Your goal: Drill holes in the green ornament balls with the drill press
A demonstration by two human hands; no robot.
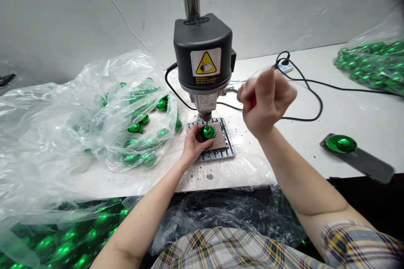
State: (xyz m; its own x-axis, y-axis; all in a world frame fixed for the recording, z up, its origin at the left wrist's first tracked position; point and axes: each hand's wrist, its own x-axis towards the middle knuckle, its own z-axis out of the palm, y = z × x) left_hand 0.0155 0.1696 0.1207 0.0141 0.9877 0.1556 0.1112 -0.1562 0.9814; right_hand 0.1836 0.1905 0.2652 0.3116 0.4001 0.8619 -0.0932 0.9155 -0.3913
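Note:
A shiny green ball (209,133) sits on the drill press base under the chuck, and the bit comes down to its top. Around its left side curl the fingers of my left hand (195,143), gripping it. My right hand (267,100) is raised to the right of the drill press (203,50), closed around its feed lever; a bit of red shows between the fingers. Beneath the ball lies a brown board (221,136) on the slotted metal base plate (232,151), scattered with dark shavings.
Left, a clear plastic bag (104,88) holds several green balls. More bagged balls (63,248) are below the table edge, and another bag (372,63) stands back right. A green ball (341,143) rests on a phone (372,166). A black cable (315,88) crosses the table (296,151).

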